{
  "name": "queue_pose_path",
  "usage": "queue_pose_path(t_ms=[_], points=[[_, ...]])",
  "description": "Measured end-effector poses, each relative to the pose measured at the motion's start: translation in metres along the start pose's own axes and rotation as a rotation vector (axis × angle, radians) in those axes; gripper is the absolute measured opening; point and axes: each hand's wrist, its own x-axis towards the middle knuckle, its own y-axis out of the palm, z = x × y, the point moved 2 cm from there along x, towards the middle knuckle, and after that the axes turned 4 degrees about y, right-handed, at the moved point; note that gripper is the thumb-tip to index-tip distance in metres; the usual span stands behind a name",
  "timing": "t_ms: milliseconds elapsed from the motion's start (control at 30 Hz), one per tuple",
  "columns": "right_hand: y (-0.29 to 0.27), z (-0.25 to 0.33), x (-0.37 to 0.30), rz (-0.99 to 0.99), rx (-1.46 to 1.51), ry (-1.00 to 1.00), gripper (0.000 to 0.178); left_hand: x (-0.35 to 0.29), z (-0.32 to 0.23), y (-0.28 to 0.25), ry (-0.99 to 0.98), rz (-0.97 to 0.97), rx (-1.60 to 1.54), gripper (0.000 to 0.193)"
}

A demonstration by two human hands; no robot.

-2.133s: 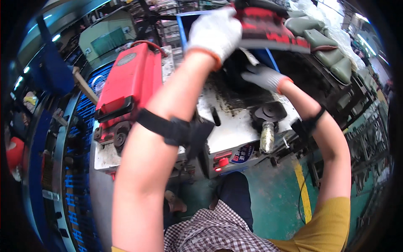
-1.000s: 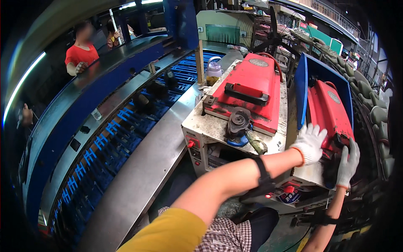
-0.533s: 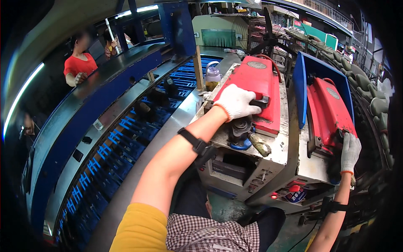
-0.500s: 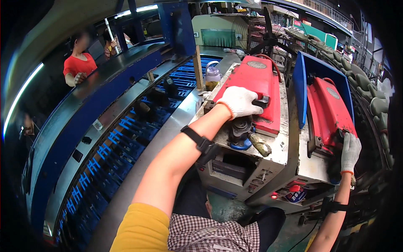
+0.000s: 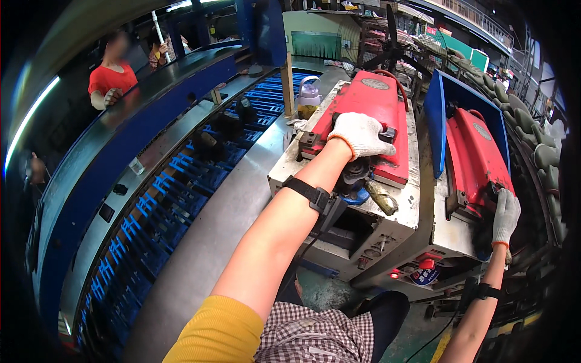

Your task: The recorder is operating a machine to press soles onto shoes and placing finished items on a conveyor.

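Two red-covered machines stand side by side in front of me. My left hand (image 5: 362,134), in a white knit glove, is closed at the front of the left red cover (image 5: 369,100), round its black handle (image 5: 387,133). Below that hand sits a dark rounded piece (image 5: 354,172) over a blue base (image 5: 357,197), partly hidden by my wrist. A worn yellowish-green piece (image 5: 382,196) lies beside it. My right hand (image 5: 506,215), gloved too, grips the black handle (image 5: 492,191) at the front of the right red cover (image 5: 475,151).
Left of me runs a metal-edged conveyor with blue slats (image 5: 163,206). A lidded jug (image 5: 308,97) stands behind the left machine, near a black-bladed fan (image 5: 392,54). Grey-green shoe-like pieces (image 5: 538,133) line a rack at right. Across the conveyor stands a person in red (image 5: 113,78).
My left hand has shifted slightly right and nearer on the left cover, its forearm swinging right. My right hand keeps its place. The view has tilted a little.
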Motion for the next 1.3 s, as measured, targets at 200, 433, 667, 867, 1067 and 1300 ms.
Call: queue_pose_path(t_ms=[200, 433, 667, 867, 1067, 1300], points=[[0.0006, 0.0002, -0.0028, -0.005, -0.001, -0.021, 0.038, -0.0037, -0.0041, -0.0035, -0.013, 0.004, 0.006, 0.067], [0.0006, 0.0035, -0.0003, -0.035, 0.031, -0.026, 0.036, -0.0040, -0.0043, -0.0052, -0.031, 0.049, 0.019, 0.066], [0.0001, 0.0027, -0.0024, -0.094, 0.028, -0.039, 0.037, -0.0026, -0.0057, -0.0034, -0.035, 0.038, 0.004, 0.065], [-0.0012, 0.0074, -0.0025, -0.028, 0.035, 0.002, 0.037, -0.0037, -0.0021, 0.0003, -0.035, -0.005, 0.013, 0.067], [0.0015, 0.0011, -0.0019, -0.046, 0.001, -0.037, 0.039, -0.0033, -0.0028, -0.0006, -0.045, -0.001, 0.005, 0.068], [0.0010, -0.0005, 0.0017, 0.039, 0.029, 0.038, 0.038, -0.0025, -0.0015, -0.0001, -0.041, -0.013, 0.005, 0.068]])
